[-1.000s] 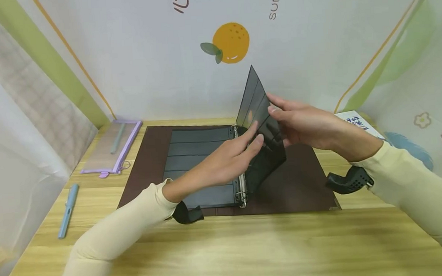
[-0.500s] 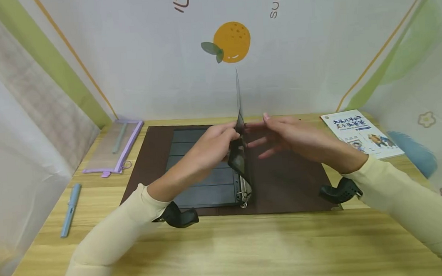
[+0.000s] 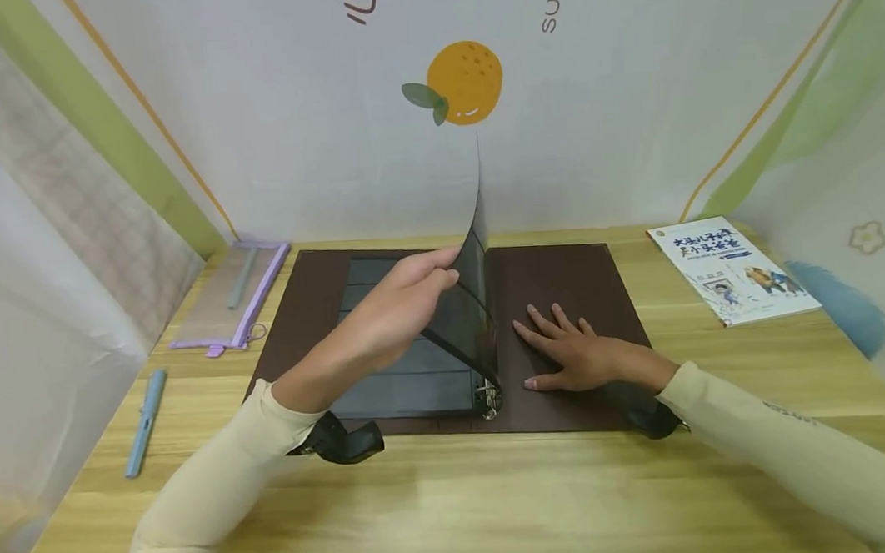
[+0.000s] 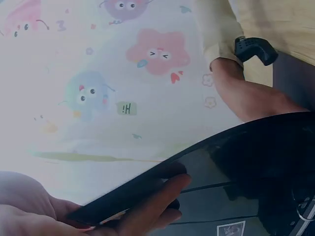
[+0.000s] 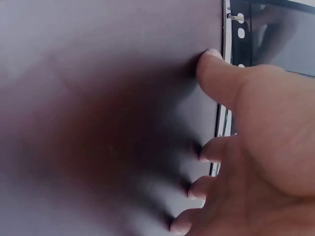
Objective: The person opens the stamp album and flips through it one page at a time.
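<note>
1. Pinching the dark sleeve page [image 3: 468, 296] by its free edge, my left hand [image 3: 395, 308] holds it upright over the ring spine [image 3: 489, 398] of the open binder [image 3: 563, 283] on the table [image 3: 454, 501].
2. My right hand [image 3: 570, 357] lies flat, fingers spread, pressing the bare right cover.
3. The page looks thin, light and floppy; it bows.
4. It is probably slick plastic, so I'd grip mid-edge, away from the punched holes, which could tear.

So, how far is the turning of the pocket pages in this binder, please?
Done: several dark pages lie flat on the binder's left side. In hand: the left hand holds one dark page upright over the rings, while the right hand presses flat on the bare brown right cover. Left: probably only laying this page down.
</note>
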